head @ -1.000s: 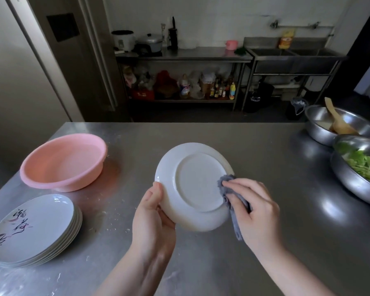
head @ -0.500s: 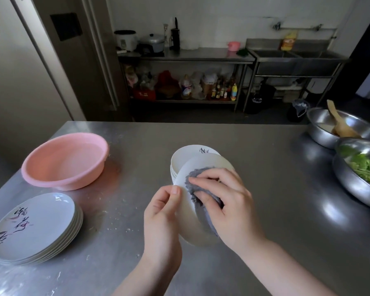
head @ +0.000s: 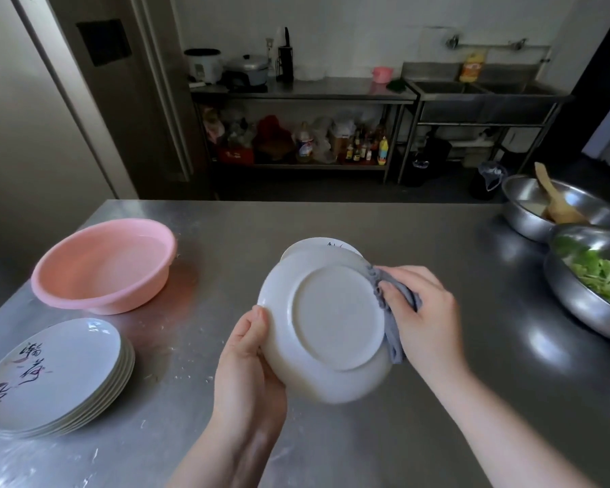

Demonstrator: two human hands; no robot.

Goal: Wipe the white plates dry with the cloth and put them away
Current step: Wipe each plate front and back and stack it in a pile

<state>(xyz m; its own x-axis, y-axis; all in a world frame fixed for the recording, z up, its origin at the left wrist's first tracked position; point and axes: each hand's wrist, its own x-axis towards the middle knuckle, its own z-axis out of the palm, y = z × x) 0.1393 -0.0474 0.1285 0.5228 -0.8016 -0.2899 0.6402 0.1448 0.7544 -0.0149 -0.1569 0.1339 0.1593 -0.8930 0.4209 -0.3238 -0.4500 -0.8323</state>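
the left hand [head: 247,364] is gripping the near-left rim of a round, glossy white plate [head: 328,325], its flat underside and raised foot ring facing up, held above the table. the right hand [head: 423,315] is pinching a crumpled grey cloth [head: 391,311] against the plate's right edge. another plate [head: 317,245] is peeking out just behind. a stack of inked plates [head: 53,375] is sitting near left on the scuffed stainless steel table [head: 367,223], with a smooth pink plastic basin [head: 103,269] beyond it and steel bowls [head: 578,276] at far right.
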